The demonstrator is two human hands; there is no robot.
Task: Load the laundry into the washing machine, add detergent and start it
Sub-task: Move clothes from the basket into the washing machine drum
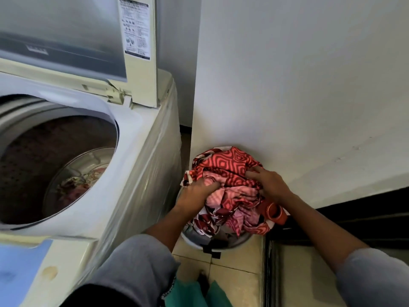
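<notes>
A top-loading washing machine (pixel 137 151) stands at the left with its lid (pixel 66 36) raised. Its drum (pixel 55 165) holds a little patterned cloth at the bottom. To the right, on the floor against the wall, a round laundry basket (pixel 221 244) is heaped with red and pink patterned laundry (pixel 230 171). My left hand (pixel 197 191) is dug into the left side of the heap, fingers closed on the cloth. My right hand (pixel 270 180) grips the same bundle from the right side.
A white wall (pixel 298 85) rises right behind the basket. An orange ring-shaped thing (pixel 275 212) lies at the basket's right edge. Tiled floor (pixel 239 273) and a dark door track (pixel 269 273) lie below. The machine's control panel (pixel 22 269) is at the lower left.
</notes>
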